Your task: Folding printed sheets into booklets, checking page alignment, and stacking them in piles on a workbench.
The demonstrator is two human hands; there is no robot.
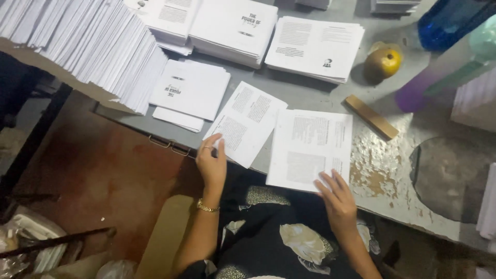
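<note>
Where the grey surface (310,95) runs under the paper, I see flaking paint: a rough, chipped patch with tan showing through near the right edge, and a dark rounded cut-out or stain further right.

Left hand (212,164): fingers flat and together, resting on the near corner of a folded printed sheet (245,123). Not gripping, just pressing down. Ring on one finger, gold chain bracelet (207,207) at the wrist.

Right hand (338,199): fingers spread, lying flat on the lower right corner of a second printed sheet (310,149). Also pressing, nothing held.

Both sheets are thin white paper with dense black text in two columns. The left one is angled, its near corner overhanging the surface edge. The right one sits squarer, its near edge also past the edge. The two sheets touch or slightly overlap in the middle.

Around them:
- small stack of white cover pages (190,89) with bold black title print, just left of the angled sheet
- long fanned row of white booklets (88,44) at top left, edges stepped
- more printed stacks (315,47) at the back
- flat wooden block (371,117), rectangular, tan
- round yellow-brown fruit (383,63), glossy
- blue translucent bottle (447,20) at top right

Lap below: dark patterned fabric.
</note>
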